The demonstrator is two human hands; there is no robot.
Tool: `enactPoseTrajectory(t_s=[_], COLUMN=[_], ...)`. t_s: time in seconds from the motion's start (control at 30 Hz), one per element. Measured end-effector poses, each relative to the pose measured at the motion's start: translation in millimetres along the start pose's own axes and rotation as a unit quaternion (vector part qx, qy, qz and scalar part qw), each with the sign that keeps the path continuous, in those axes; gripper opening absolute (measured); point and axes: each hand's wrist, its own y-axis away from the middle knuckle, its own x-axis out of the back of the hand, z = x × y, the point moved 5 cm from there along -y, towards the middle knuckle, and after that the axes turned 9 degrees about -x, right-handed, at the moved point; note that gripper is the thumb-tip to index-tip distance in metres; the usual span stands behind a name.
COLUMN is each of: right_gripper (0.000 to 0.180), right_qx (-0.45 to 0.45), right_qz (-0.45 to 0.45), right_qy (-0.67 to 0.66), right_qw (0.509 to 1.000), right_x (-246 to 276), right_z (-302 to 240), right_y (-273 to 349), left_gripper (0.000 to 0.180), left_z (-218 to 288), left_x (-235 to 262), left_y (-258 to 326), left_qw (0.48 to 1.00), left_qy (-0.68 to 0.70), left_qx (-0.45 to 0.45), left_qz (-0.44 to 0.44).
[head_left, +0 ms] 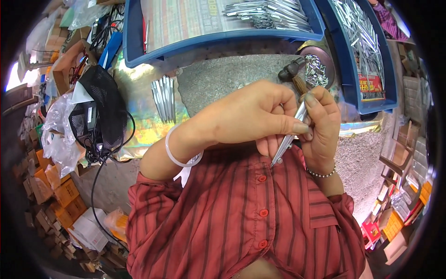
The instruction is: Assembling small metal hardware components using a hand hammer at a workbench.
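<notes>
A slender, tapering silver metal piece (288, 138) is pinched between both hands in front of my chest, its narrow end pointing down and toward me. Small round rivet-like heads show near that end. My left hand (253, 114) reaches across from the left, thumb and fingers closed on the piece. With bent fingers and thumb, my right hand (323, 123) grips its upper part. Just beyond the hands is a hammer (291, 69) with a dark head and a wooden handle, partly hidden by my right hand. Beside it, a round dish (329, 60) holds small shiny rivets (316, 72).
Several slim silver metal pieces (163, 98) lie left of a grey slab (209, 79). Blue trays (223, 35) with similar pieces stand at the far side and right (390, 88). A black mesh bag (104, 104) with cables sits at the left, near stacked boxes (65, 197).
</notes>
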Motion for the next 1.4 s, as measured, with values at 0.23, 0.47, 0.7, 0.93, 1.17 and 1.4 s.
enactPoseTrajectory(t_s=[0.23,0.47,0.7,0.93,1.17,1.4], right_gripper=[0.011,0.013,0.013,0.015,0.012,0.013], right_qx=[-0.042,-0.066,-0.089,-0.088,-0.021,0.011], right_qz=[-0.028,-0.031,-0.047,-0.047,-0.001,-0.022], right_qy=[0.041,0.076,0.075,0.078,0.074,0.103], right_qw=[0.998,0.994,0.992,0.992,0.997,0.994], right_x=[-5,-9,-12,-19,-26,-40], right_z=[5,4,6,4,6,16], right_y=[-9,-13,-18,-25,-21,-16], left_gripper=[0.02,0.019,0.019,0.02,0.021,0.022], left_z=[-13,-19,-19,-13,4,3], left_x=[8,9,12,20,29,35], left_y=[5,5,7,4,7,24], left_qw=[0.997,0.995,0.991,0.991,0.999,1.0], left_qy=[0.069,0.093,0.123,0.115,0.023,-0.007], left_qx=[0.013,-0.001,-0.012,-0.017,-0.01,-0.02], left_qz=[0.042,0.044,0.054,0.06,0.034,0.005])
